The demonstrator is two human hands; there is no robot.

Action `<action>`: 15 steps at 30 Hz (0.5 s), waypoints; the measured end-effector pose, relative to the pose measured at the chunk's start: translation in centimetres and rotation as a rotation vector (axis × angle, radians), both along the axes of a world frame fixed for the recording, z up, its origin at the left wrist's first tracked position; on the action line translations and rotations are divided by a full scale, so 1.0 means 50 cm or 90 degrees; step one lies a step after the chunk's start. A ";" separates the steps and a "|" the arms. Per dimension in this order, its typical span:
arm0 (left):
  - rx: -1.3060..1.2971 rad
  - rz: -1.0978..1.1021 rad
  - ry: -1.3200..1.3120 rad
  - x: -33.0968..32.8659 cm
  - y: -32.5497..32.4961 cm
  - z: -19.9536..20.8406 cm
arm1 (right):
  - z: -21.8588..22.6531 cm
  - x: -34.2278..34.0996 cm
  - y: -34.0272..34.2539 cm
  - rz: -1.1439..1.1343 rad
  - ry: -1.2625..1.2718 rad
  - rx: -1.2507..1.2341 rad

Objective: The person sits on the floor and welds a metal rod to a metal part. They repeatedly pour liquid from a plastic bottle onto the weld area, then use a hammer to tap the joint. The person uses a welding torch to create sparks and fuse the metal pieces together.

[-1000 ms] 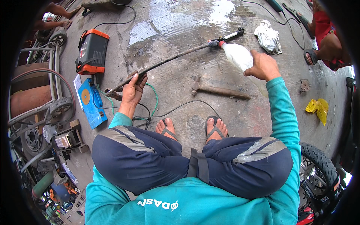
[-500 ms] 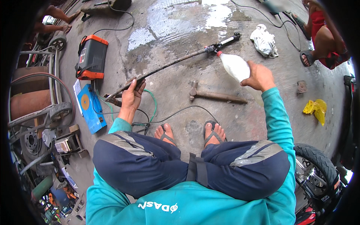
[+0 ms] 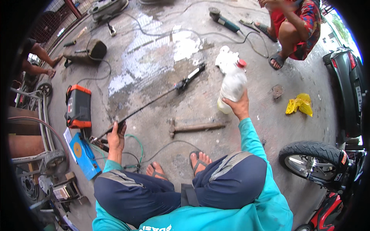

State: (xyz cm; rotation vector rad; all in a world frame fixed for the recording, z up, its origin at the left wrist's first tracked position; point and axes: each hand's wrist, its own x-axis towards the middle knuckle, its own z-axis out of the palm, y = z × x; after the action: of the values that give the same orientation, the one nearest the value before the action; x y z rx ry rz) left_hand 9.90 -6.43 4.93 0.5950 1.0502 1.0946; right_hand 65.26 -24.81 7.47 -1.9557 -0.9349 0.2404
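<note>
My left hand (image 3: 116, 141) is closed round the near end of a long, thin dark metal rod (image 3: 149, 107). The rod slants away to the right, with a thicker silver-and-black section at its far end. In my right hand (image 3: 239, 106) is a cloudy plastic bottle (image 3: 233, 85) with a red cap, held nearly upright around its lower part. The bottle is apart from the rod. Between my hands, on the concrete, lies a hammer (image 3: 200, 127) with a wooden handle. A crumpled white cloth (image 3: 224, 57) is partly hidden behind the bottle.
At left stand an orange-and-black machine (image 3: 79, 106) and a blue panel (image 3: 85, 156), near green wires. An angle grinder (image 3: 224, 20) with its cord lies far off, by a crouching person (image 3: 295, 30). A yellow plastic bag (image 3: 299, 104) and a motorcycle wheel (image 3: 310, 159) are at right.
My right hand has drawn the bottle away from the rod and turned it from tilted to nearly upright, cap up. My left hand still holds the rod. The view has shifted right and farther ahead.
</note>
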 end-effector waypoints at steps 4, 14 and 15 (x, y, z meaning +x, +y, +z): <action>0.004 0.014 -0.004 -0.021 0.002 -0.008 | -0.084 0.072 0.001 -0.102 -0.020 0.082; -0.018 -0.031 -0.021 -0.024 0.023 -0.065 | -0.106 0.097 -0.079 -0.215 -0.063 -0.009; -0.011 -0.017 0.003 -0.044 0.011 -0.038 | -0.044 0.016 -0.067 -0.221 0.036 0.007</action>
State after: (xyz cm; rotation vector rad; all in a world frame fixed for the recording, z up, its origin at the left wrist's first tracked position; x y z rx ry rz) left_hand 7.72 -5.89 3.02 0.5966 1.0523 1.0612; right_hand 66.07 -28.18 5.27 -2.0517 -0.5458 0.0904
